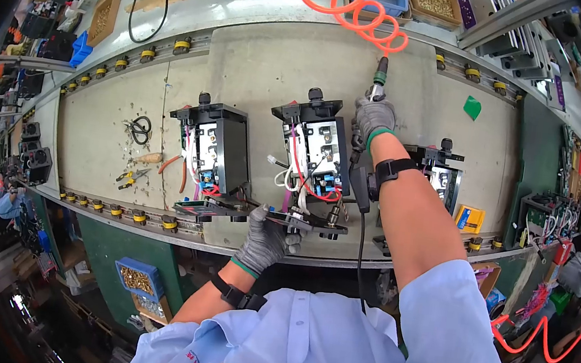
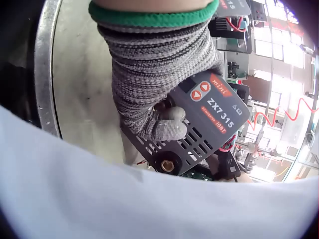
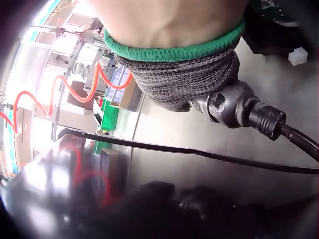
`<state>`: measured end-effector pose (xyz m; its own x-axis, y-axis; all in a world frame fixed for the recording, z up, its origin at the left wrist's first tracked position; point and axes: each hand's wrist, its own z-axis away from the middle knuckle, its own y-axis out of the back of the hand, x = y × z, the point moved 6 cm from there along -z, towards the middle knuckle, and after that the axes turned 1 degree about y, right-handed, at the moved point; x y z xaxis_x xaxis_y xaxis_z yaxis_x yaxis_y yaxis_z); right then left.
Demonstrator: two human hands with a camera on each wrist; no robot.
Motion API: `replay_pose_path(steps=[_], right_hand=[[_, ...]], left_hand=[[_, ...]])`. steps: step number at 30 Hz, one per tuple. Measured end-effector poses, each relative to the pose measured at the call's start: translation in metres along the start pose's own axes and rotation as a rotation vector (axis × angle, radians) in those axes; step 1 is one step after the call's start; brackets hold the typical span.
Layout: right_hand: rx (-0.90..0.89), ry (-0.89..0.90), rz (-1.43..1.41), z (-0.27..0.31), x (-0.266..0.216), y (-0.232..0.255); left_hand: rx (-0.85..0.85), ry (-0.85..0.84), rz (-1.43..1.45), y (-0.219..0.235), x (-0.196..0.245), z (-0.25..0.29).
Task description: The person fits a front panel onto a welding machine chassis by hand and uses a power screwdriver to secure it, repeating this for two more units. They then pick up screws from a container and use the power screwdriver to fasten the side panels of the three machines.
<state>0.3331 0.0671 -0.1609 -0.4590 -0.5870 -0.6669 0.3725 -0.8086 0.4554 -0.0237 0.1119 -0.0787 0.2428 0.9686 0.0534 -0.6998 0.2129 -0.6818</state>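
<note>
Lying flat at the near edge of the workbench (image 1: 261, 63), a black front panel (image 1: 300, 221) printed "ZX7 315" in the left wrist view (image 2: 219, 117) is held by the gloved left hand (image 1: 264, 239), whose thumb curls over its vented face while the fingers wrap beneath, so the hand grips the panel at its lower edge. A brass-coloured terminal socket (image 2: 167, 166) sits in the panel just below the thumb. The panel lies in front of the open middle unit (image 1: 315, 152), a black welder chassis with red and white wires and blue connectors showing inside. At the far right corner of that unit the gloved right hand (image 1: 374, 116) is curled round a pneumatic screwdriver (image 1: 377, 84); the right wrist view shows the tool's metal body and hose fitting (image 3: 239, 107) sticking out of the closed fist. An orange coiled air hose (image 1: 356, 13) runs from the top of the tool up and away over the bench. A second open chassis (image 1: 211, 151) stands to the left of the middle one, with its own black panel lying before it, and a third chassis (image 1: 442, 174) stands to the right, partly hidden by the right forearm. Farther left on the bench lie scissors (image 1: 140, 128), a wooden-handled tool (image 1: 150, 158) and small yellow-handled pliers (image 1: 130, 177). A blue bin of brass screws (image 1: 137, 279) hangs below the bench edge.
</note>
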Motion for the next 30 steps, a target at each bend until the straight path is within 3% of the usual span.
replay_pose_path(steps=[9,11,12,13,14,15,16,17,18,19,20,25,30], right_hand=[[0.008,0.015,0.110,0.004,0.004,0.006],[-0.031,0.114,0.174,0.024,-0.020,0.016],[0.005,0.201,0.432,0.019,-0.021,0.010],[0.064,0.280,0.704,0.007,-0.019,0.001],[0.002,0.435,1.101,0.001,-0.017,-0.017],[0.030,0.275,0.570,0.017,-0.027,-0.002],[0.047,0.142,0.488,0.031,-0.037,0.009],[0.193,0.303,0.554,-0.027,0.010,-0.031],[0.054,0.103,0.385,0.022,-0.025,0.001],[0.020,0.133,0.406,0.041,-0.045,0.010],[0.012,0.068,0.296,0.039,-0.039,0.007],[0.122,0.039,0.227,0.067,-0.061,0.028],[0.118,0.029,0.146,0.108,-0.087,0.056]], left_hand=[[-0.090,0.028,0.067,0.006,-0.009,-0.003],[-0.114,0.029,0.089,0.008,-0.009,-0.002],[-0.147,0.039,0.114,0.006,-0.012,-0.003],[-0.051,-0.007,0.036,0.012,-0.012,0.000],[-0.037,-0.005,-0.013,0.015,-0.011,0.000],[0.250,-0.117,-0.120,-0.001,-0.006,0.008],[0.143,-0.055,-0.082,0.004,-0.007,0.009],[0.021,-0.030,-0.021,0.004,-0.008,0.004],[-0.025,-0.051,0.040,0.004,-0.010,0.003],[-0.013,-0.038,0.099,0.013,-0.012,-0.001],[-0.128,-0.041,0.118,0.015,-0.011,-0.006],[-0.036,-0.107,0.046,0.027,-0.011,-0.013],[-0.126,-0.091,-0.044,0.015,-0.010,-0.011]])
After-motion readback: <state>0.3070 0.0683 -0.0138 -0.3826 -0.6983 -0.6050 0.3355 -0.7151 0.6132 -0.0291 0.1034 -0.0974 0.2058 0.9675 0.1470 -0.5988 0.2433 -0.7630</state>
